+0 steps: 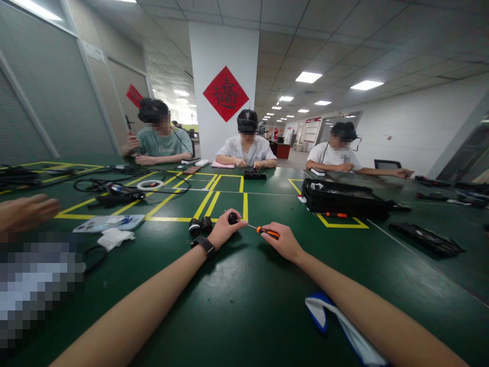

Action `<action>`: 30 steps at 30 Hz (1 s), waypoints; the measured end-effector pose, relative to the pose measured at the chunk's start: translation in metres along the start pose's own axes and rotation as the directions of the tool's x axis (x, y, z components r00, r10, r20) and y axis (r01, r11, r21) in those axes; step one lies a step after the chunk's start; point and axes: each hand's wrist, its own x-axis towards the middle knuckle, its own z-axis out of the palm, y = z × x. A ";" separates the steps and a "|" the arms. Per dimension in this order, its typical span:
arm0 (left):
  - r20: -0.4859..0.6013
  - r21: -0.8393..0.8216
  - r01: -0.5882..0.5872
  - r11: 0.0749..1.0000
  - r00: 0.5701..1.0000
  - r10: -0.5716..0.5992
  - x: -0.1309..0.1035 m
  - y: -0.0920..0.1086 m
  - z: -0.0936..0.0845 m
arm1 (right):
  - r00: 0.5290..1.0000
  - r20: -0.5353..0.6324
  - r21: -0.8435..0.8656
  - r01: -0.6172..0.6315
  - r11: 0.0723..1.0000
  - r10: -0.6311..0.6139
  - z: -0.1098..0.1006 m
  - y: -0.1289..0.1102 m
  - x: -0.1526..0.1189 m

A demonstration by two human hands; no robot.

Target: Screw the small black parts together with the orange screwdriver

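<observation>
My left hand (225, 228), with a black watch (204, 245) on its wrist, is closed around a small round black part (233, 218). The fingers hide much of that part, and I cannot tell its exact kind. An orange and black screwdriver (269, 233) is gripped in my right hand (281, 241). Its thin shaft points left, with the tip close to the black part; whether they touch I cannot tell. Just left of my left hand, two black cylindrical parts (194, 227) stand side by side on the green table (229, 306).
A black tool case (340, 196) lies beyond my right hand, with another orange-handled tool (336, 215) before it. A blue-edged white cloth (344, 326) lies under my right forearm. Cables (114, 188) and a crumpled tissue (114, 238) are at left. Several people sit around; one person's hand (28, 211) reaches in.
</observation>
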 end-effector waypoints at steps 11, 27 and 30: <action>-0.005 0.012 0.003 1.000 1.000 -0.003 -0.001 0.004 0.000 | 1.000 -0.017 0.009 -0.013 1.000 0.013 0.000 0.000 0.001; -0.004 -0.012 0.010 1.000 1.000 -0.010 -0.001 0.004 0.000 | 0.999 -0.033 0.026 -0.025 0.999 0.026 0.000 0.002 0.000; 0.014 -0.013 0.014 1.000 1.000 -0.014 -0.001 0.005 0.000 | 0.999 -0.008 0.053 -0.035 0.998 0.036 0.000 0.001 0.000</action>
